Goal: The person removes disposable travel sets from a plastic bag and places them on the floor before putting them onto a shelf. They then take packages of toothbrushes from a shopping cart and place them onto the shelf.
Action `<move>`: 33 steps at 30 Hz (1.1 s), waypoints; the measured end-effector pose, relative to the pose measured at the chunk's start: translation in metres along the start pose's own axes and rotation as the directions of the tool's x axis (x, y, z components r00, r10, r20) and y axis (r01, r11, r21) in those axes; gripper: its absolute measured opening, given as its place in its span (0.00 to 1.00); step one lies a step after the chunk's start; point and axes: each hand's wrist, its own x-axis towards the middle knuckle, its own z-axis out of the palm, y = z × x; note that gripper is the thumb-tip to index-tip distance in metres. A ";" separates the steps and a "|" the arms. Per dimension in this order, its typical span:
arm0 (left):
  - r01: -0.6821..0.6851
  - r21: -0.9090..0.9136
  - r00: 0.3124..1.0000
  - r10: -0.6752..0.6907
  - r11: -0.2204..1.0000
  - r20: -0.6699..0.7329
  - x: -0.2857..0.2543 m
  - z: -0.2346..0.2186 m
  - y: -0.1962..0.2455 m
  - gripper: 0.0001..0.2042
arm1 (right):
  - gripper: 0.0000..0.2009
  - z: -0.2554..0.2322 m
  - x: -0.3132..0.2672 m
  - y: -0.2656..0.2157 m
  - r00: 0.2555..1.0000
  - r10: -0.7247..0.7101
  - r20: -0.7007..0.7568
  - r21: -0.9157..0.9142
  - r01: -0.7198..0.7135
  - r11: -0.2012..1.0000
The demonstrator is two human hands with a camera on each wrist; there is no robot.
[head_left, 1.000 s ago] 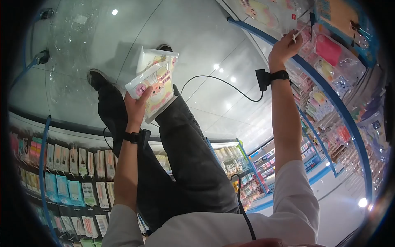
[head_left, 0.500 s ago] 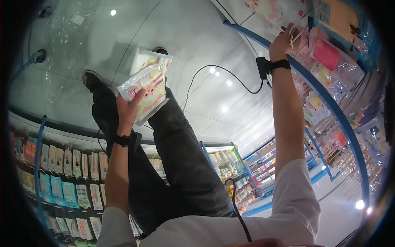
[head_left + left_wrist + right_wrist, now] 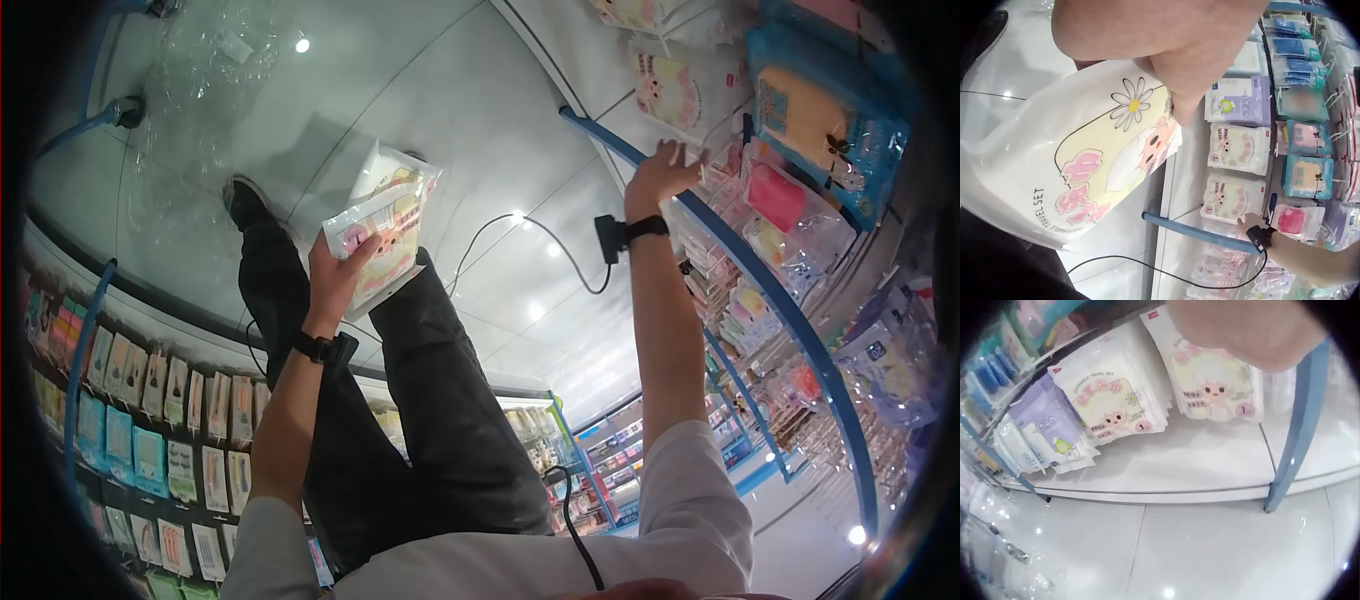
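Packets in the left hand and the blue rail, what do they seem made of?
The packets look like glossy plastic film, given the creases and highlights; their contents are hidden. The blue rail looks like smooth painted metal from its even colour, but could be plastic.

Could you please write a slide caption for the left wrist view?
The left hand grips a travel-set packet while the right hand hovers beside similar displayed packets.

Two hands [image 3: 338, 278], two wrist cameras [image 3: 609, 240], two trouser legs [image 3: 450, 400], at least two held packs [image 3: 388, 235].
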 end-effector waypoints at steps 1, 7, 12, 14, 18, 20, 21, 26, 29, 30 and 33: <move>-0.004 -0.001 1.000 0.004 1.000 0.001 0.001 0.000 0.001 0.19 | 0.32 0.000 0.003 0.005 1.000 -0.003 -0.002 0.002 0.003 1.000; 0.001 -0.007 1.000 -0.001 1.000 0.026 0.004 -0.001 0.018 0.17 | 0.26 0.038 0.050 0.029 0.855 -0.319 0.409 -0.460 0.495 0.737; -0.012 -0.099 1.000 0.012 0.995 -0.002 0.008 -0.003 0.023 0.16 | 0.28 0.051 0.086 0.055 0.934 -0.118 0.338 -0.468 0.275 0.840; 0.014 -0.170 1.000 -0.017 0.985 -0.015 0.007 -0.002 0.028 0.16 | 0.25 0.051 0.043 0.018 0.935 -0.054 0.350 -0.401 0.202 0.894; 0.026 -0.347 0.997 -0.052 0.937 -0.065 0.013 0.004 0.036 0.15 | 0.15 0.036 -0.057 -0.014 0.696 0.250 0.673 -0.137 -0.215 0.967; 0.057 -0.408 0.995 -0.085 0.911 -0.050 0.015 0.007 0.044 0.15 | 0.20 0.027 -0.104 -0.040 0.411 0.324 0.852 -0.186 -0.341 0.922; 0.090 -0.466 0.993 -0.117 0.880 -0.030 0.015 0.007 0.048 0.15 | 0.32 0.032 -0.128 -0.066 0.388 0.386 0.837 -0.371 -0.116 0.921; 0.026 -0.377 0.998 0.000 0.926 0.069 0.018 0.000 0.063 0.15 | 0.41 0.035 -0.175 -0.094 0.148 0.552 0.821 -0.508 -0.252 0.824; 0.005 -0.399 0.999 0.015 0.917 0.048 0.023 -0.003 0.053 0.14 | 0.33 0.029 -0.180 -0.090 0.155 0.526 0.836 -0.429 -0.415 0.803; -0.021 -0.401 0.999 0.033 0.916 0.024 0.025 -0.004 0.050 0.14 | 0.33 0.026 -0.185 -0.090 0.154 0.526 0.837 -0.428 -0.414 0.803; 0.010 -0.454 1.000 -0.003 0.891 0.017 0.026 -0.004 0.059 0.13 | 0.28 0.018 -0.199 -0.105 0.333 0.461 0.822 -0.327 -0.387 0.862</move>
